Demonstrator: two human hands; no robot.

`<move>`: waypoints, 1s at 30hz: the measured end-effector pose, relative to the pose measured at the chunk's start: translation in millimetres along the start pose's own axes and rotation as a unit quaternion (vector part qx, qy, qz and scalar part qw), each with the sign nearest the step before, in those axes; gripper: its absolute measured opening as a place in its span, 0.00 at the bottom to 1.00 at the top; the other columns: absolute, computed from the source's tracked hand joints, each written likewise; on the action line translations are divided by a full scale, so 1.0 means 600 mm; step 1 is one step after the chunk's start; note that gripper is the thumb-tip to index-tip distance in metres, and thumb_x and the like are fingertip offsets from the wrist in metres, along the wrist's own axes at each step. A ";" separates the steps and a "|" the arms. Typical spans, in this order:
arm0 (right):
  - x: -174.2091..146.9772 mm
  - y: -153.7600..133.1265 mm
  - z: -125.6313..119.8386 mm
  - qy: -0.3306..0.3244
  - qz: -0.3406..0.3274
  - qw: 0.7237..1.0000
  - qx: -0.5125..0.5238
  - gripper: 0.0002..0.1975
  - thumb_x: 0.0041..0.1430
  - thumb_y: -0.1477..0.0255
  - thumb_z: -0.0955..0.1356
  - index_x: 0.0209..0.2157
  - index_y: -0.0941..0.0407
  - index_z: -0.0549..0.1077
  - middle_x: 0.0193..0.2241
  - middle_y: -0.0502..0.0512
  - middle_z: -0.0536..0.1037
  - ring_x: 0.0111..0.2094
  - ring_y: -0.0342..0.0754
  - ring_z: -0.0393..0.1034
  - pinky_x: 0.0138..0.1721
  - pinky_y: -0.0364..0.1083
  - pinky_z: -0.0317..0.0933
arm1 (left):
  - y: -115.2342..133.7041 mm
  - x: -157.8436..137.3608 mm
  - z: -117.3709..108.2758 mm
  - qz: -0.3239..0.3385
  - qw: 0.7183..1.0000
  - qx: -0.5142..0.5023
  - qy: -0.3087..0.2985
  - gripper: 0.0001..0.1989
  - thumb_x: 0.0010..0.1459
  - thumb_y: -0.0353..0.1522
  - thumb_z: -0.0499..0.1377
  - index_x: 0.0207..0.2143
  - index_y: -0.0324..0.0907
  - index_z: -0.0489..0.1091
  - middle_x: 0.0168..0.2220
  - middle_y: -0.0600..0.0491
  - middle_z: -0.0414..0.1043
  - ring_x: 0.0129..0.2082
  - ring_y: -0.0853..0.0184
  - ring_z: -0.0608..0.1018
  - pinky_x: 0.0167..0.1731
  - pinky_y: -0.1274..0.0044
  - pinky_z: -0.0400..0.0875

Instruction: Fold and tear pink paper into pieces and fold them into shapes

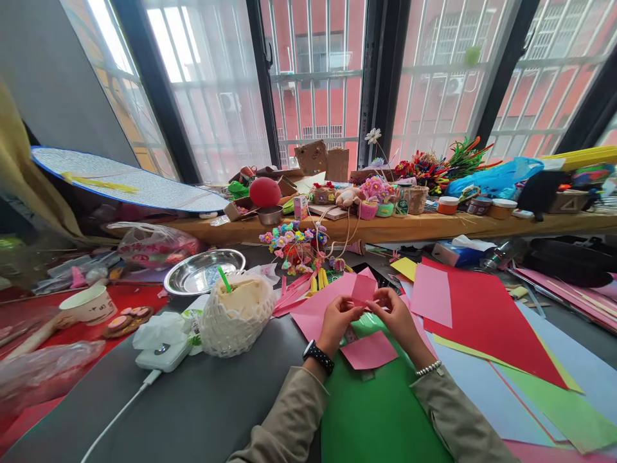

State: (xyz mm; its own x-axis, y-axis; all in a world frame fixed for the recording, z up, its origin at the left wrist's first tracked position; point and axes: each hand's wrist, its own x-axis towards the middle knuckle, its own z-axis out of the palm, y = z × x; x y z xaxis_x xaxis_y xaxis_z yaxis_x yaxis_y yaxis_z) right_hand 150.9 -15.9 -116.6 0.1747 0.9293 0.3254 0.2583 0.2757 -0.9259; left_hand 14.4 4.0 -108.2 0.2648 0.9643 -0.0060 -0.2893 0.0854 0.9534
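Fingers of the left hand (pixel 339 319) and right hand (pixel 394 315) pinch the lower part of the pink square (pixel 364 287), which sits between them, about equally near both, long axis unclear, beyond a pink piece (pixel 370 351) on the green sheet (pixel 380 415).

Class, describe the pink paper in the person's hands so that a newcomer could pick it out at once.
Find the big green sheet near the bottom middle. At its far end, left hand and right hand nearly meet. The small pink paper is held by both, while the pink piece closer in lies unheld.
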 end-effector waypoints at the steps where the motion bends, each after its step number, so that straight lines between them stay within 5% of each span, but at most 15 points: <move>1: 0.000 0.001 0.001 0.009 0.002 1.000 -0.003 0.16 0.44 0.61 0.66 0.31 0.56 0.63 0.30 0.55 0.69 0.28 0.47 0.67 0.27 0.46 0.63 | 0.001 0.000 0.000 0.003 1.000 -0.001 0.000 0.17 0.31 0.32 0.66 0.25 0.36 0.65 0.18 0.58 0.64 0.20 0.74 0.69 0.21 0.82 0.61; 9: -0.003 -0.008 0.001 -0.018 0.010 0.999 -0.037 0.14 0.45 0.60 0.65 0.22 0.58 0.68 0.22 0.54 0.71 0.26 0.48 0.66 0.28 0.44 0.58 | -0.001 0.001 0.000 -0.010 1.000 -0.004 -0.012 0.17 0.32 0.32 0.65 0.26 0.36 0.64 0.19 0.58 0.64 0.20 0.75 0.69 0.21 0.83 0.61; 30: -0.003 -0.004 -0.001 -0.022 0.011 0.997 -0.068 0.14 0.47 0.62 0.63 0.22 0.59 0.68 0.21 0.53 0.71 0.25 0.45 0.63 0.26 0.42 0.55 | -0.001 0.002 0.001 -0.030 0.999 0.009 -0.021 0.18 0.31 0.34 0.66 0.24 0.35 0.63 0.18 0.57 0.66 0.21 0.72 0.71 0.22 0.82 0.62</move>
State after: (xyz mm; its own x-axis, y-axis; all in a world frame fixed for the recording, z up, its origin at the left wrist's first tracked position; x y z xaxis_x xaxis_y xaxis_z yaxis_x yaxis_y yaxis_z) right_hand 150.4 -18.5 -114.9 0.1415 0.9453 0.2938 0.3819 0.2217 -0.8972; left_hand 15.4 4.7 -108.7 0.3198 0.9462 -0.0502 -0.2563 0.1374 0.9568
